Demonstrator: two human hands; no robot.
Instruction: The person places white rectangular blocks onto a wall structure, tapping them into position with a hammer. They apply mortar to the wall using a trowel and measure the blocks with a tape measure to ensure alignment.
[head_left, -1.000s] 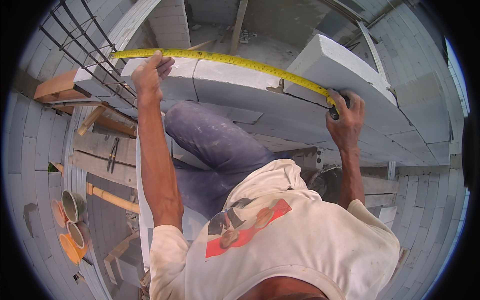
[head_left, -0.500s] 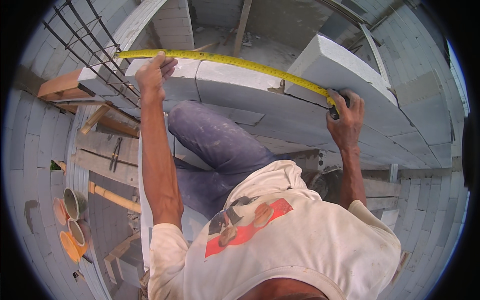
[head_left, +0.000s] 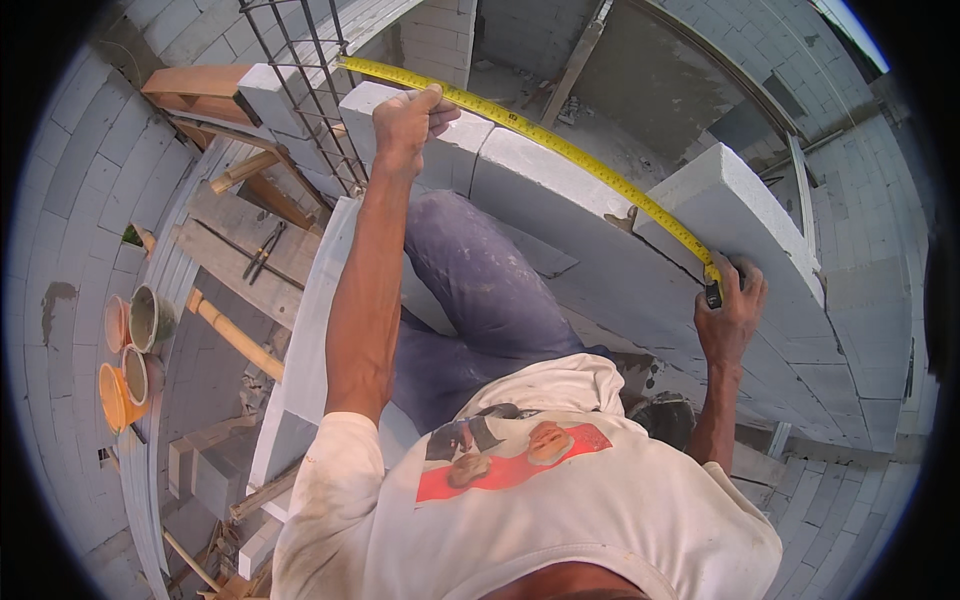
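A yellow tape measure (head_left: 560,152) is drawn out along the top of a wall of pale grey blocks (head_left: 540,178). My left hand (head_left: 408,122) pinches the blade near its far-left end, beside upright steel reinforcing bars (head_left: 312,90). At the other end, my right hand (head_left: 732,312) is closed around the dark case, partly hidden by my fingers. Between the hands the blade bows a little and passes in front of a raised block (head_left: 735,220) that stands on the lower course. My right fingers rest close to that block's face.
Pincers (head_left: 264,252) lie on wooden planks (head_left: 240,225) at left. Past them are a bamboo pole (head_left: 238,338) and several buckets, one of them orange (head_left: 115,400). A wooden form (head_left: 195,92) stands behind the bars. A dark round bucket (head_left: 662,418) sits below my right arm.
The view has turned, so the wall, tape and both hands sit farther right in the picture. Both hands keep their hold, and the tape stays stretched along the blocks.
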